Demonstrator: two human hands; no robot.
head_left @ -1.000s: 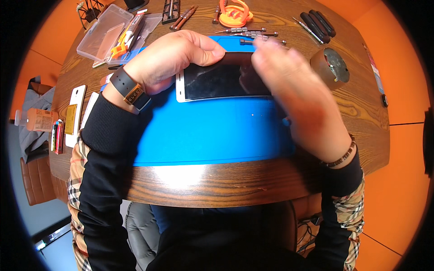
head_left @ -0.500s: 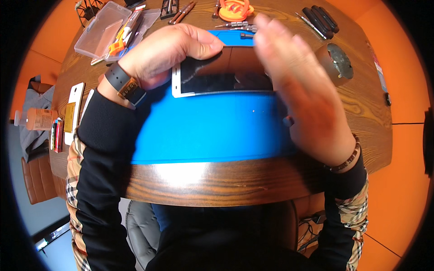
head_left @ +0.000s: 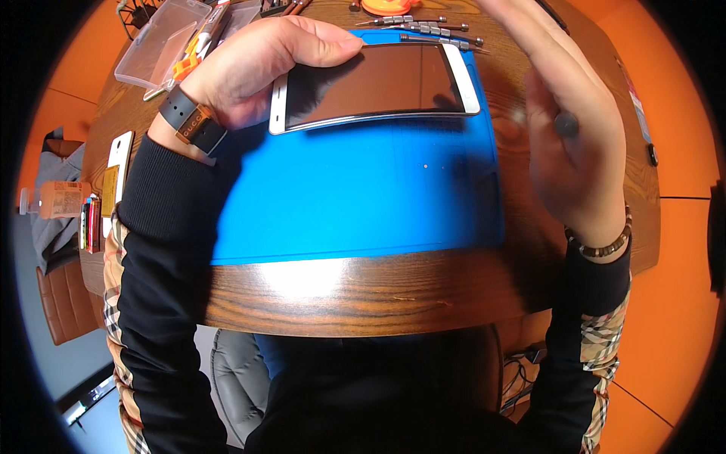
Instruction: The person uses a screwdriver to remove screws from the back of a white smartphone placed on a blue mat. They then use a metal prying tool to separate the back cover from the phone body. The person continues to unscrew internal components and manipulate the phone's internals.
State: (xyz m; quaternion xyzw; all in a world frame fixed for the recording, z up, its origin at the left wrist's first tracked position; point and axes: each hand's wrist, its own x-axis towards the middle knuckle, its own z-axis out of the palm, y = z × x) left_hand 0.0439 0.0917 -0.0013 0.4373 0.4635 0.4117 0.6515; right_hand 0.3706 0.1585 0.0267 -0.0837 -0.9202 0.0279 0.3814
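Observation:
My left hand (head_left: 265,68) grips a white smartphone (head_left: 470,98) by its left end, thumb on top near the upper edge of the dark screen. The phone is tilted slightly above a blue work mat (head_left: 340,197). My right hand (head_left: 578,136) is raised to the right of the mat, apart from the phone, with its fingers stretched toward the top edge of the view. A tool with a dark round end (head_left: 566,125) shows between its thumb and palm; the rest of that tool is hidden. Several small screwdrivers (head_left: 435,30) lie at the mat's far edge.
At the far left stands an opened clear plastic box (head_left: 155,57) with a yellow-handled tool (head_left: 185,66). A white phone-shaped piece (head_left: 119,155) and a pump bottle (head_left: 60,198) are on the left. An orange item (head_left: 389,6) is at the back.
My right hand has moved right, away from the phone, uncovering its right end. The phone and left hand sit slightly higher and farther left in view.

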